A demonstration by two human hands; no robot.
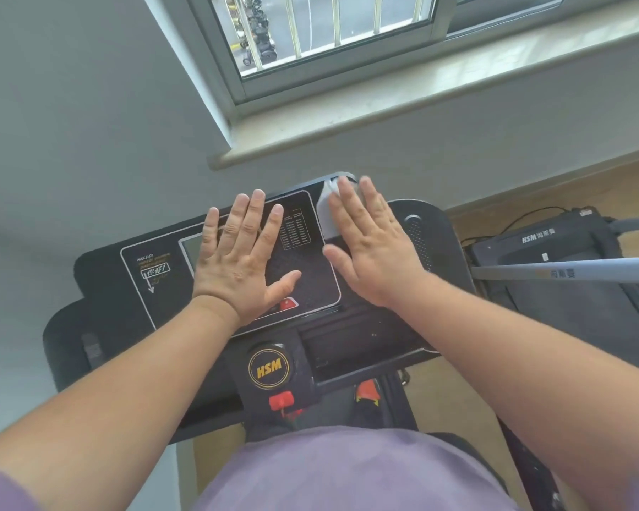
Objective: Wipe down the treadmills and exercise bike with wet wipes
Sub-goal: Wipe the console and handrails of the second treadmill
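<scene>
A black treadmill console (126,285) with a white-outlined panel and a grey screen stands in front of me. My left hand (242,260) lies flat on the panel with fingers spread and straight. My right hand (373,245) is flat too, fingers straight, pressing a pale grey wet wipe (325,212) against the console's upper right part. The wipe sticks out from under the fingers on their left side. A round HSM knob (270,368) and a red safety key (282,401) sit below the panel.
A second HSM treadmill (554,252) stands on the wooden floor to the right, with a grey handrail (569,272) across it. The grey wall and a stone windowsill (384,101) are close behind the console. My purple shirt fills the bottom.
</scene>
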